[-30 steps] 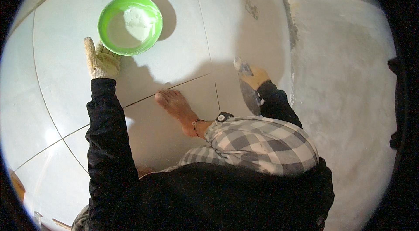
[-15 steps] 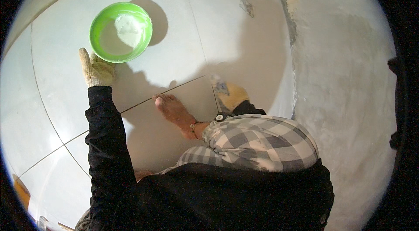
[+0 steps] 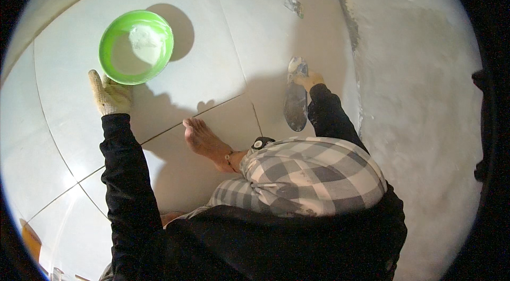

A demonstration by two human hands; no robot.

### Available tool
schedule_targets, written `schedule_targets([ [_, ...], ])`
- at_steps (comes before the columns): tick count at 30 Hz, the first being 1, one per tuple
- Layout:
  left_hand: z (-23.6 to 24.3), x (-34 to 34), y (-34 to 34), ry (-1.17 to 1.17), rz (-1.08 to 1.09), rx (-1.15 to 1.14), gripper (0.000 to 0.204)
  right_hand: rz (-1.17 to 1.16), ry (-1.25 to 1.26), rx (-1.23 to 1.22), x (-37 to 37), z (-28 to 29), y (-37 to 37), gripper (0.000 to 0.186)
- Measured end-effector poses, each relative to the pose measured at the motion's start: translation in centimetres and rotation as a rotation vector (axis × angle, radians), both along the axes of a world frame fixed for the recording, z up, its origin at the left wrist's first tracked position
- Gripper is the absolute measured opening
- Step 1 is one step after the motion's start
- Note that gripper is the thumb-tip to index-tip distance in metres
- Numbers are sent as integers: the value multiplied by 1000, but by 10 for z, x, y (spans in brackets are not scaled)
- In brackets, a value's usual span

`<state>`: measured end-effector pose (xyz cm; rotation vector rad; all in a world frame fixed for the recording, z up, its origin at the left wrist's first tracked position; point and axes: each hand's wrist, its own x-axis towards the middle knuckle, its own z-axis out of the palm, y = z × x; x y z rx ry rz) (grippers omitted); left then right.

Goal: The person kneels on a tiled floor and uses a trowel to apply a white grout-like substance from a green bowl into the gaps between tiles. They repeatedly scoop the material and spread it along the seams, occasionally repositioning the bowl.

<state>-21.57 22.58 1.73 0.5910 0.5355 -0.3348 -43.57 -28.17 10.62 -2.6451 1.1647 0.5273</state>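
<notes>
The bowl is round and bright green, with white paste heaped toward its far right side and smeared along the inner wall. It is at the upper left, above the pale tiles. The gloved left hand is at its near rim, thumb spread clear; the fingers run out of sight beneath, so I cannot tell whether they grip. The gloved right hand grasps a trowel, long, grey and round-ended, its upper end crusted white; it points toward the body.

Between the hands, nearer the body, a bare foot stands on the tiles, and a bent knee in checked trousers takes up the space below the trowel. A small scrap lies beyond it, and a grey plaster surface borders the right side.

Half a second ago the right hand was nearer the foot, with the trowel blurred and its blade hidden; now the whole blade shows, farther right. The left hand stays at the bowl's rim.
</notes>
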Motion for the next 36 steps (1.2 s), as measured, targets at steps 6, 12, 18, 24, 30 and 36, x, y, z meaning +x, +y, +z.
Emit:
schedule_targets([
  [6, 15, 0, -4, -125, -75, -42, 82, 169, -67, 469, 37, 12, 64, 42],
  [12, 14, 39, -34, -98, -128, 331, 74, -103, -343, 1229, 109, 36, 152, 31],
  [18, 29, 33, -65, -104, -161, 418, 69, 617, -383, 584, 126, 58, 167, 39],
  [24, 37, 35, -80, -76, -172, 486, 64, 1138, -740, -103, 149, 62, 209, 54],
  [30, 16, 45, -80, -5, -210, 849, 89, 1374, -242, -366, 125, 54, 232, 63],
  [36, 15, 51, -73, 31, -98, 507, 87, 1110, -128, 69, 88, 83, 207, 35],
])
